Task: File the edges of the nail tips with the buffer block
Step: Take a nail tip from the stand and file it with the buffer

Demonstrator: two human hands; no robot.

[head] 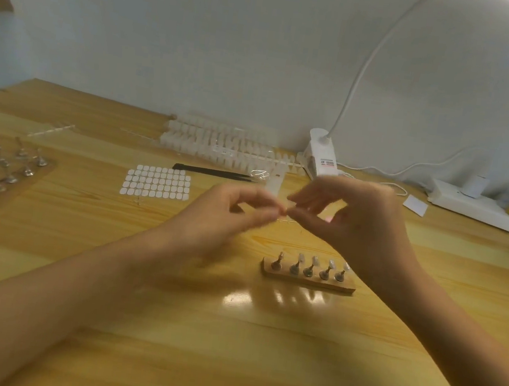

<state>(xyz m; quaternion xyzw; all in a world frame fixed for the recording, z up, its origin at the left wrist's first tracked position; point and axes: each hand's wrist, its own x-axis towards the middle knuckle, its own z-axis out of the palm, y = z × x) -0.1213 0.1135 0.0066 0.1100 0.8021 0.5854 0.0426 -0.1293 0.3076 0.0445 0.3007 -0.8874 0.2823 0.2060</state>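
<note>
Your yellow wooden table [164, 326] spans the view. Above its middle your left hand [231, 212] and right hand [350, 218] meet fingertip to fingertip, fingers curled. Rows of white plastic nail tips [214, 142] lie by the wall. A brown wooden stand [306, 280] with five metal holders sits beside your right wrist. The white oblong buffer block [276, 179] lies untouched just beyond your fingers. Both hands pinch one small pale nail tip [290, 203], blurred.
</note>
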